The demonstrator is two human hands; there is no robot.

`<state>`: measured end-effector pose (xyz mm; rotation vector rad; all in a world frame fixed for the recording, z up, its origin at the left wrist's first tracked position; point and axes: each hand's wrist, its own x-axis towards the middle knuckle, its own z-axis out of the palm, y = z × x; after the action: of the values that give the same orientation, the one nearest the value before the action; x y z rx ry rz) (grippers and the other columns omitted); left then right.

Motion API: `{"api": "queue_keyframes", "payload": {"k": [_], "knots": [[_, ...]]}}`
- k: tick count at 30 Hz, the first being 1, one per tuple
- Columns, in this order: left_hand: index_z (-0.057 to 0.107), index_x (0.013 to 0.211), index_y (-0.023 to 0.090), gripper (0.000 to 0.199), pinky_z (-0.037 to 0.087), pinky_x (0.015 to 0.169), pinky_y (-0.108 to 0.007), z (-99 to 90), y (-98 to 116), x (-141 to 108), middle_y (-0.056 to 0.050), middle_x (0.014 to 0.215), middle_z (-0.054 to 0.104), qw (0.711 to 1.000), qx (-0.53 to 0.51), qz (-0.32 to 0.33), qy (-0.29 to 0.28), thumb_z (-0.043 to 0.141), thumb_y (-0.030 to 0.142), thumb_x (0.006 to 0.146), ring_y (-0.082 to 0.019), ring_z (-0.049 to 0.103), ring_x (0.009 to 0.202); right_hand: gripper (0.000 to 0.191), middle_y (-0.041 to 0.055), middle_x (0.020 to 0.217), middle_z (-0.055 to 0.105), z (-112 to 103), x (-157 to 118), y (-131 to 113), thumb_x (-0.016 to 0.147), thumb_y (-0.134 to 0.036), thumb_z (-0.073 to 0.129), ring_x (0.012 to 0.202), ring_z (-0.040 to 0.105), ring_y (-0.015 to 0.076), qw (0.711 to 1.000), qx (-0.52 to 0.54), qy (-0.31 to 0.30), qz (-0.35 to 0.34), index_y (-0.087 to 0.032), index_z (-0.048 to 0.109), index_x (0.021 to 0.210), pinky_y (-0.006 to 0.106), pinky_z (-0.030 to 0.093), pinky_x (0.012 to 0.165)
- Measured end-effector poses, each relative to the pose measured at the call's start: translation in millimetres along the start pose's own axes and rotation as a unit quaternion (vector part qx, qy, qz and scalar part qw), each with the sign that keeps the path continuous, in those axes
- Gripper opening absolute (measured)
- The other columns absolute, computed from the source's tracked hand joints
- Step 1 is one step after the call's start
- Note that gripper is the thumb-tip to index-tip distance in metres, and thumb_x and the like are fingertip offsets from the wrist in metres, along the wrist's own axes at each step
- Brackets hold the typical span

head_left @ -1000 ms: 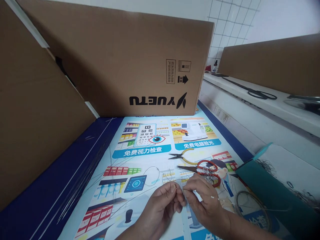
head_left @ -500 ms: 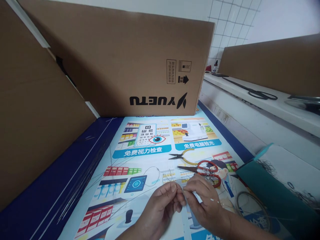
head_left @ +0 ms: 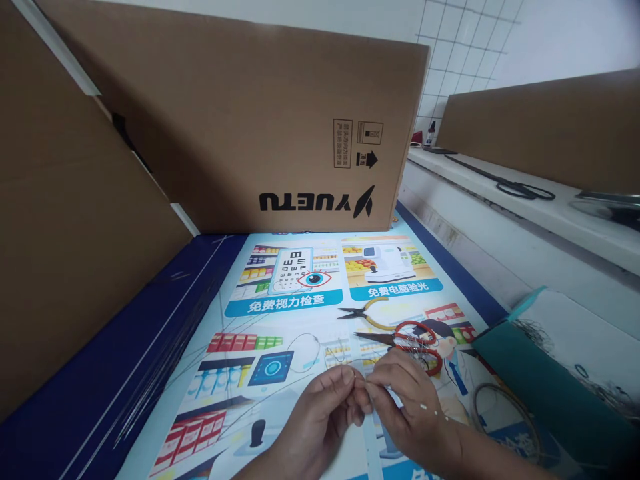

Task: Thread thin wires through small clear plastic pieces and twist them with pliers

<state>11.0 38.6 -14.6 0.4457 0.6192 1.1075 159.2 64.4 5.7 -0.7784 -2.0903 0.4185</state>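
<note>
My left hand [head_left: 325,413] and my right hand [head_left: 410,400] meet at the front middle, fingertips almost touching. Both are closed in a pinch on a thin wire [head_left: 358,362], of which a short curved bit shows above the fingertips; the rest is hidden by the fingers. Just beyond my right hand lie red-handled scissors [head_left: 380,338], with a small tangle of wire pieces [head_left: 415,345] over the handles. Yellow-handled pliers [head_left: 370,313] rest behind them. A thin wire loop [head_left: 305,353] lies beyond my left hand.
A printed poster [head_left: 285,327] covers the table. Long straight wires [head_left: 155,373] lie at left. A large cardboard box [head_left: 240,120] stands at the back. On the right are a green box [head_left: 545,373] with wire bits, a wire coil [head_left: 505,420] and a ledge with black scissors [head_left: 525,191].
My hands stay pinched together in nearly the same place. The right hand has shifted and turned very slightly; nothing else has visibly moved.
</note>
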Motion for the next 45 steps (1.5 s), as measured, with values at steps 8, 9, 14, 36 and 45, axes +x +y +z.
{"api": "queue_keyframes", "payload": {"k": [8, 9, 14, 36, 45], "knots": [[0.059, 0.070, 0.011, 0.023, 0.035, 0.055, -0.022, 0.8, 0.9, 1.2, -0.005, 0.064, 0.060, 1.000, -0.021, -0.005, 0.000, 0.051, 0.024, 0.087, -0.010, 0.050, 0.057, 0.016, 0.0020, 0.072, 0.056, -0.4, 0.0, 0.0, 0.081, -0.004, 0.050, 0.071, 0.048, 0.0158, 1.000, 0.002, -0.004, -0.004, -0.020, 0.050, 0.082, 0.032, 0.041, 0.068], [0.059, 0.070, 0.011, 0.023, 0.035, 0.055, -0.022, 0.8, 0.8, 1.4, -0.005, 0.064, 0.059, 1.000, -0.020, -0.003, 0.001, 0.050, 0.024, 0.087, -0.010, 0.050, 0.057, 0.016, 0.0020, 0.072, 0.056, -0.2, -0.1, 0.1, 0.081, -0.004, 0.050, 0.071, 0.047, 0.0159, 1.000, 0.003, -0.005, -0.002, -0.020, 0.050, 0.082, 0.032, 0.041, 0.067], [0.059, 0.071, 0.011, 0.024, 0.035, 0.054, -0.021, -0.5, -0.6, 1.1, -0.005, 0.065, 0.060, 1.000, -0.014, -0.003, -0.001, 0.048, 0.023, 0.088, -0.010, 0.051, 0.057, 0.015, 0.0020, 0.072, 0.056, 1.4, -1.9, 1.8, 0.081, -0.005, 0.050, 0.071, 0.047, 0.0160, 1.000, 0.007, -0.006, 0.009, -0.020, 0.049, 0.081, 0.032, 0.040, 0.066], [0.059, 0.071, 0.011, 0.023, 0.035, 0.055, -0.021, -1.9, -1.2, 2.1, -0.005, 0.065, 0.060, 1.000, -0.010, -0.004, -0.003, 0.049, 0.025, 0.087, -0.010, 0.051, 0.057, 0.014, 0.0024, 0.073, 0.056, 3.3, -2.0, 3.6, 0.081, -0.005, 0.050, 0.072, 0.047, 0.0159, 1.000, 0.009, 0.008, 0.000, -0.019, 0.050, 0.082, 0.033, 0.039, 0.068], [0.056, 0.071, 0.013, 0.026, 0.035, 0.061, -0.025, 2.6, 0.9, -2.2, -0.003, 0.068, 0.056, 0.994, 0.096, 0.042, 0.010, 0.046, 0.028, 0.089, -0.011, 0.046, 0.061, 0.012, 0.0015, 0.072, 0.055, 1.1, 0.9, 0.8, 0.082, -0.007, 0.051, 0.070, 0.048, 0.0145, 1.000, 0.013, 0.003, 0.015, -0.019, 0.050, 0.079, 0.030, 0.039, 0.067]]}}
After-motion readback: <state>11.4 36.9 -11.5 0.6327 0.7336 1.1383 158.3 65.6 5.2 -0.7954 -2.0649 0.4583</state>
